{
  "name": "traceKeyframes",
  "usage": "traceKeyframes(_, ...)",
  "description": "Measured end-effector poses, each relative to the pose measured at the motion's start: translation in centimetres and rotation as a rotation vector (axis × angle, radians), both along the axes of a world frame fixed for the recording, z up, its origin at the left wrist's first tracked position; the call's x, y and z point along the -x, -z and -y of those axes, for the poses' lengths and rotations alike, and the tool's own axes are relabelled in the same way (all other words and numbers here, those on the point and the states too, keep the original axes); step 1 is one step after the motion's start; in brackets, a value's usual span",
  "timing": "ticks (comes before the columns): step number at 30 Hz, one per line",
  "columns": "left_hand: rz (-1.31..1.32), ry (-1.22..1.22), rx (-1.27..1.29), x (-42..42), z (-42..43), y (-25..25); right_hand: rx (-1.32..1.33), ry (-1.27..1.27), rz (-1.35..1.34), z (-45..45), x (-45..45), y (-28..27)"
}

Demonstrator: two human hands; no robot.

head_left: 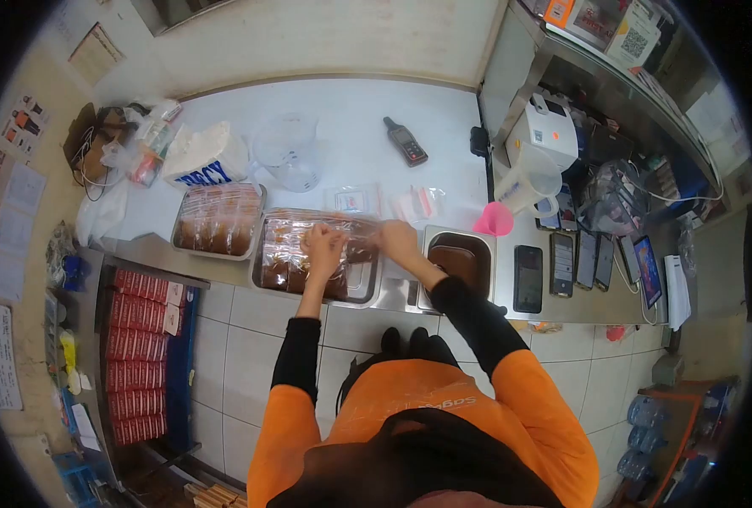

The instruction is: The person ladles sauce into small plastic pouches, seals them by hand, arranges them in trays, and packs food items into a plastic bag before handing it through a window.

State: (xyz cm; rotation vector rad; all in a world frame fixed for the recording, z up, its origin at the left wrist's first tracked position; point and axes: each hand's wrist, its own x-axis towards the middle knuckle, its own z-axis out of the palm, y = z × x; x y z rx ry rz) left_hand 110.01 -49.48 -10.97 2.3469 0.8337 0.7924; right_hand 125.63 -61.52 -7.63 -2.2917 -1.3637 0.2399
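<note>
My left hand (325,251) is closed, with its fingertips pinched on a clear plastic pouch (357,229). At the pouch's other side, my right hand (400,243) grips its edge. Both hands are over a metal tray (366,286) that holds several clear pouches filled with something brown (284,254). Right of it sits a steel pan (431,233) with brown liquid or paste (459,264) and a container partly sunk in it. A second tray (262,203) of brown-filled pouches (218,222) lies to the left.
Behind the trays stand a white tissue pack (208,152), a clear measuring jug (287,152) and a handheld meter (406,141). At right are a pink cup (494,219), another jug (530,182), several phones (528,279) and a white printer (545,131). Red boxes (136,356) fill a lower shelf.
</note>
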Motion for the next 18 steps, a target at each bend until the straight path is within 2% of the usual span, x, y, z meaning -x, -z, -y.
traceKeyframes(2,-0.018,-0.025,-0.03,-1.4,-1.1,0.4,0.02,0.036,0.077,-1.8,-0.9,0.8)
traceKeyframes(4,-0.17,-0.08,-0.071,-2.4,-1.2,0.0,0.161,0.087,0.143,-2.7,-1.3,0.6)
traceKeyframes(11,-0.083,-0.044,0.003,-3.0,-1.1,0.0,0.242,0.064,0.129,-0.8,-2.7,-3.4)
traceKeyframes(14,-0.119,-0.027,-0.014,-3.3,-0.6,-1.6,0.103,-0.008,-0.026,2.6,-3.0,-6.4)
traceKeyframes(16,-0.081,-0.139,-0.199,-4.3,0.5,-4.0,0.045,-0.058,-0.168,6.2,-2.1,-8.9)
traceKeyframes(18,-0.037,-0.009,-0.264,-7.2,1.7,-5.2,0.04,-0.17,-0.366,9.9,-0.6,-11.4)
